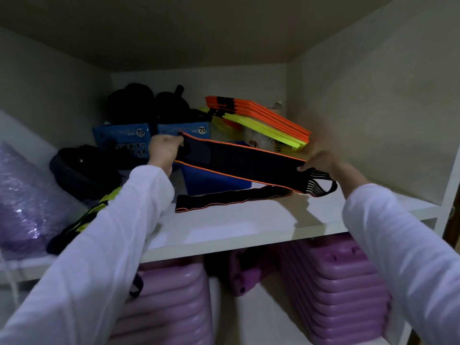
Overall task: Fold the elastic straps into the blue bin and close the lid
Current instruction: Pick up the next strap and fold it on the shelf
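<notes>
Strap in hand: a long, flat elastic strap (pixel 239 165), dark woven fabric edged in thin orange piping, stretched out level above the blue bin and the shelf; its right end breaks into pale ribbed cords and a dark loop.
Left hand: the left hand (pixel 163 151) is closed around the strap's left end, up near the blue boxes.
Right hand: the right hand (pixel 323 161) pinches the strap near the corded end; the two hands are held wide apart with the strap taut between them.
Sleeves: both arms are in smooth white long sleeves (pixel 104 257).
Second strap: another strap (pixel 224 200) of the same dark cloth and orange trim lies slack and a little crumpled on the shelf, just in front of the bin.
Blue bin: a hard, glossy blue bin (pixel 211 181) sits on the shelf under the stretched strap; I cannot tell whether a lid is on it.
Shelf: a white, matte board shelf (pixel 236 227) inside a pale cupboard.
Boxes: two blue cartons (pixel 124 140) behind the left hand, each with a round "70" mark; one reads "LUCKY STAR", partly covered.
Folders: flat orange and yellow panels (pixel 263 120) stacked aslant at the back right.
Dark gear: black soft items (pixel 84 168) heaped at the left.
Below: ribbed purple plastic stacks (pixel 343 290) under the shelf.
</notes>
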Tool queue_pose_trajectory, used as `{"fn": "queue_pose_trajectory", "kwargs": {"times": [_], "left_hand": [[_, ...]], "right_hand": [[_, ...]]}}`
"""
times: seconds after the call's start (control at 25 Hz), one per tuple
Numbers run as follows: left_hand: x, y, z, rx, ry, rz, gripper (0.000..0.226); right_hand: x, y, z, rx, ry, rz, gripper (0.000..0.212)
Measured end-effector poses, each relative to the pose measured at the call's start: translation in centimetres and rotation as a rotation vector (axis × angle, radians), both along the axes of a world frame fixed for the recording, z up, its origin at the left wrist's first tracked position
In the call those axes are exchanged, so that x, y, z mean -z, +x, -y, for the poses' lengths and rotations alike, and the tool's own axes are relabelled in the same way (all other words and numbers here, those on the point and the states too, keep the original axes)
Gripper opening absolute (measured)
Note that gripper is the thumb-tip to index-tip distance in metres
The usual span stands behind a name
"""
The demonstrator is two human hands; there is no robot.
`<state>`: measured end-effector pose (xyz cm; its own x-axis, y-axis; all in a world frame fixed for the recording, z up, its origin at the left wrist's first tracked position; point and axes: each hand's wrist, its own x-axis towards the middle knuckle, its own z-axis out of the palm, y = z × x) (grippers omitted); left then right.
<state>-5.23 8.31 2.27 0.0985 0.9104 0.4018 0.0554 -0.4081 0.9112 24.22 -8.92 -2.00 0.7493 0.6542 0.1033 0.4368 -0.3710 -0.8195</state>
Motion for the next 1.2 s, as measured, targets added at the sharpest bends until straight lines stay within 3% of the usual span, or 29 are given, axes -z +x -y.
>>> {"fn": "queue_pose_trajectory", "kwargs": {"times": [0.12,0.24,0.44,0.56,0.68,0.76,0.88,0.96,1.08,1.2], "left_hand": [[3.7,-1.8,-1.0,-0.015,-0.087,-0.140,0.033],[7.1,-2.9,-1.9,-0.016,-0.186,-0.280,0.022],[9.3,-3.9,-1.4,-0.001,-0.311,-0.587,0.017],[9.6,-4.1,-1.2,0.009,-0.317,-0.785,0.009],[9.3,-4.1,-0.7,0.041,-0.332,-0.949,0.017],[9.0,-4.1,-0.4,0.053,-0.332,-0.999,0.018],[8.6,-4.1,-0.2,0.049,-0.349,-1.064,0.015],[8.6,-3.9,-0.1,0.065,-0.371,-1.096,0.010],[8.6,-3.5,-0.4,0.074,-0.381,-1.146,0.013],[9.0,-3.4,-1.0,0.056,-0.386,-1.112,0.009]], "right_hand": [[-0.4,-0.6,-0.5,-0.027,-0.178,0.008,0.026],[0.2,-1.2,-1.0,-0.039,-0.291,-0.016,0.011],[2.5,-1.4,-2.1,-0.005,-0.347,0.040,0.016],[3.6,-1.8,-2.0,0.054,-0.443,0.180,0.036],[4.5,-2.4,-1.8,0.081,-0.457,0.268,0.036],[5.0,-2.4,-1.9,0.085,-0.432,0.283,0.032],[4.3,-2.1,-2.0,0.034,-0.441,0.160,0.054],[3.5,-2.5,-1.8,-0.055,-0.550,0.059,0.062],[3.6,-3.0,-1.7,-0.110,-0.705,0.142,0.061],[3.8,-3.3,-1.8,-0.120,-0.718,0.228,0.054]]}}
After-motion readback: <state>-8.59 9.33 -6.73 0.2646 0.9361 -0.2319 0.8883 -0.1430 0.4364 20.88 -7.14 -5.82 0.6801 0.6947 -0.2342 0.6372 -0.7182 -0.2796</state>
